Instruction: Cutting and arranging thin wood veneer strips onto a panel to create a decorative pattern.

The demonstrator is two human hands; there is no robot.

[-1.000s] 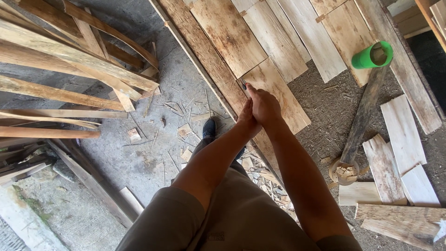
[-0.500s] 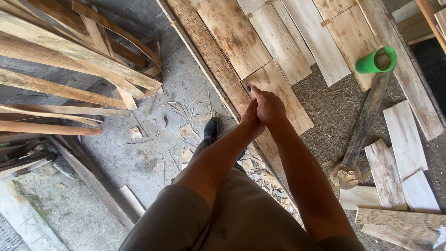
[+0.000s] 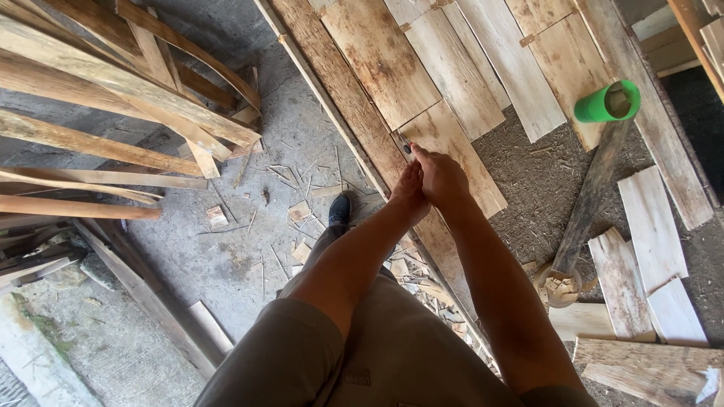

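Both hands have edged slightly lower, pressed together over the plank.
Right hand (image 3: 443,179) and left hand (image 3: 409,192) pinch a small dark object (image 3: 407,148) above a pale plank (image 3: 451,154); next probably needs steady aim. Green tube (image 3: 605,102) stands well apart.

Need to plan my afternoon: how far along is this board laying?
Done: a run of pale boards lies side by side along the long dark plank. In hand: both hands, left hand and right hand, at the nearest board's corner. Left: loose boards lie scattered at right.
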